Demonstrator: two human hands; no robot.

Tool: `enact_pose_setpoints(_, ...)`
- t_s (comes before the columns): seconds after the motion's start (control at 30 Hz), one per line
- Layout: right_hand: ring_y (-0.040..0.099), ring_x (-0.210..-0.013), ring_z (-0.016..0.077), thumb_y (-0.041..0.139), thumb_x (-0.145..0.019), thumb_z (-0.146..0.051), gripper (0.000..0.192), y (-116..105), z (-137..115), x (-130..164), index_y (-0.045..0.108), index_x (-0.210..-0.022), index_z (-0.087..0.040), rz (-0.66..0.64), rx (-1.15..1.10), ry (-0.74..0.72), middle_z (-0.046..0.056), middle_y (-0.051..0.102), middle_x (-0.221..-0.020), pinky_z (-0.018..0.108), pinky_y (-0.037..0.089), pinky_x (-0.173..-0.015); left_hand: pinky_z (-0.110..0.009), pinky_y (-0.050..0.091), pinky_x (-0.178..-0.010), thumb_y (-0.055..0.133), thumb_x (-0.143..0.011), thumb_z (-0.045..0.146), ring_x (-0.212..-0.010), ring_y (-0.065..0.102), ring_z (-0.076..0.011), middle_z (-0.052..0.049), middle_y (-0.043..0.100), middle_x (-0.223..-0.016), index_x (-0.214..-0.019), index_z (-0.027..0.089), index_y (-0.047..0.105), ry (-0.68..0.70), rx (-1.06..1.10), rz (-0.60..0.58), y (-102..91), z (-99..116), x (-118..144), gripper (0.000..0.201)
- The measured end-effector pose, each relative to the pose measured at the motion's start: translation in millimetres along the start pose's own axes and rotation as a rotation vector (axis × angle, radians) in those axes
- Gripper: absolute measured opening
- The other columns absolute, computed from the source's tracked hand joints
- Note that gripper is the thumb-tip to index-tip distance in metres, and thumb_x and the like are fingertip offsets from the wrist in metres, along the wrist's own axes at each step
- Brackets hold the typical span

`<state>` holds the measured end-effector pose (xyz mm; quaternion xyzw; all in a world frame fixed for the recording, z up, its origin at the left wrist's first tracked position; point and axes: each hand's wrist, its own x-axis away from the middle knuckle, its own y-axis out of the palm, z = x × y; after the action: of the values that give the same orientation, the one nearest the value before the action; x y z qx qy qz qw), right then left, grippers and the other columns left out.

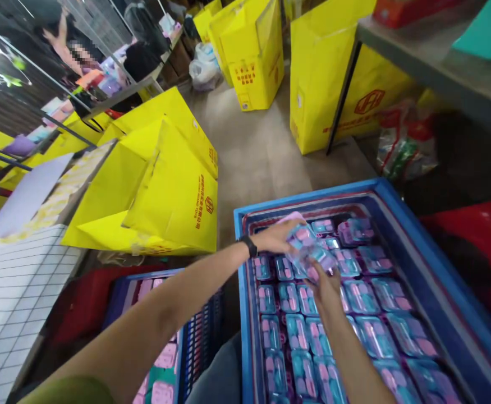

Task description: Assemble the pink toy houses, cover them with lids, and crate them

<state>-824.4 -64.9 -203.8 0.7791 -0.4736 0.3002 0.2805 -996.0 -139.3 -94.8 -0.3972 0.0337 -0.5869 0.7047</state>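
Here, the left hand (274, 238) and right hand (326, 287) each have a grip pinching clear pink-and-blue packs (304, 234) above similar boxes (361, 296) in a blue crate (312, 197); level handling by the edges seems best.

At nine o'clock I see an open yellow box (173, 191), at eleven a white plastic bag (204, 70), and at twelve a yellow carton (251, 53) with red lettering. A table (416, 45) sits at two o'clock, bearing a teal thing (487, 33) (I can't tell what). Another person (60, 47) is at ten.
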Motion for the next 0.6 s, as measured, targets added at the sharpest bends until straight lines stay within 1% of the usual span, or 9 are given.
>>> enact_pose_setpoints(0.03, 0.063, -0.11, 0.0244, 0.09, -0.046, -0.046, 0.097, 25, 9, -17, 0.046, -0.131, -0.032, -0.011, -0.016, 0.01, 0.004, 0.061, -0.13, 0.03, 0.058, -0.071, -0.043, 0.038, -0.118, 0.075, -0.07, 0.021, -0.138, 0.049, -0.0314, -0.013, 0.048, -0.152, -0.145, 0.02, 0.039, -0.003, -0.02, -0.018, -14.2, -22, -12, 0.083)
enact_pose_setpoints(0.1, 0.065, -0.107, 0.0205, 0.086, -0.05, -0.043, 0.097, 62, 30, -44, 0.042, -0.136, -0.036, -0.034, -0.05, 0.012, 0.0, 0.064, -0.127, 0.026, 0.055, -0.07, -0.042, 0.039, -0.116, 0.073, -0.07, 0.02, -0.136, 0.05, -0.0308, -0.012, 0.05, -0.15, -0.144, 0.02, 0.04, -0.014, -0.055, -0.071, -32.9, -62, -34, 0.081)
enact_pose_setpoints(0.2, 0.066, -0.087, 0.0166, 0.082, -0.052, -0.042, 0.083, 92, 62, -73, 0.05, -0.128, -0.032, -0.041, -0.077, 0.023, -0.003, 0.069, -0.105, 0.022, 0.05, -0.06, -0.04, 0.042, -0.112, 0.071, -0.067, 0.018, -0.133, 0.053, -0.0299, -0.009, 0.055, -0.146, -0.144, 0.023, 0.043, -0.039, -0.103, -0.178, -39.6, -105, -60, 0.082)
enact_pose_setpoints(0.27, 0.063, -0.071, 0.0144, 0.081, -0.051, -0.041, 0.077, 100, 82, -84, 0.052, -0.121, -0.029, -0.017, -0.076, 0.045, -0.005, 0.068, -0.09, 0.021, 0.046, -0.053, -0.039, 0.043, -0.111, 0.07, -0.066, 0.017, -0.133, 0.054, -0.0292, -0.007, 0.057, -0.145, -0.146, 0.025, 0.041, -0.053, -0.131, -0.244, -34.6, -125, -72, 0.086)
enact_pose_setpoints(0.33, 0.059, -0.062, 0.0125, 0.083, -0.051, -0.04, 0.074, 104, 98, -92, 0.052, -0.117, -0.027, 0.016, -0.07, 0.063, -0.007, 0.065, -0.081, 0.02, 0.042, -0.047, -0.037, 0.043, -0.11, 0.068, -0.066, 0.017, -0.134, 0.053, -0.0281, -0.007, 0.057, -0.146, -0.15, 0.027, 0.038, -0.064, -0.152, -0.293, -26.8, -141, -80, 0.089)
enact_pose_setpoints(0.4, 0.058, -0.059, 0.0117, 0.085, -0.051, -0.038, 0.074, 106, 109, -97, 0.052, -0.116, -0.027, 0.037, -0.061, 0.079, -0.008, 0.064, -0.078, 0.019, 0.041, -0.046, -0.036, 0.044, -0.11, 0.066, -0.068, 0.019, -0.134, 0.053, -0.0277, -0.007, 0.055, -0.149, -0.154, 0.028, 0.033, -0.08, -0.166, -0.327, -19.5, -153, -87, 0.092)
enact_pose_setpoints(0.5, 0.059, -0.059, 0.0119, 0.087, -0.054, -0.03, 0.074, 112, 121, -106, 0.051, -0.118, -0.027, 0.049, -0.026, 0.117, -0.009, 0.065, -0.077, 0.02, 0.045, -0.047, -0.036, 0.045, -0.109, 0.066, -0.07, 0.021, -0.134, 0.054, -0.0285, -0.007, 0.054, -0.152, -0.157, 0.028, 0.027, -0.117, -0.18, -0.358, -10.9, -167, -94, 0.096)
enact_pose_setpoints(0.57, 0.058, -0.057, 0.0114, 0.087, -0.061, -0.025, 0.068, 118, 126, -115, 0.052, -0.119, -0.024, 0.054, 0.021, 0.153, -0.008, 0.065, -0.076, 0.02, 0.045, -0.046, -0.035, 0.046, -0.108, 0.068, -0.07, 0.022, -0.132, 0.056, -0.0287, -0.006, 0.056, -0.15, -0.159, 0.028, 0.025, -0.138, -0.183, -0.368, -5.2, -175, -98, 0.099)
enact_pose_setpoints(0.6, 0.058, -0.056, 0.0108, 0.085, -0.067, -0.024, 0.06, 120, 128, -119, 0.054, -0.118, -0.022, 0.05, 0.05, 0.174, -0.007, 0.065, -0.076, 0.02, 0.044, -0.046, -0.034, 0.046, -0.108, 0.07, -0.07, 0.024, -0.131, 0.056, -0.0286, -0.006, 0.057, -0.149, -0.159, 0.027, 0.024, -0.144, -0.183, -0.366, -1.9, -178, -99, 0.1)
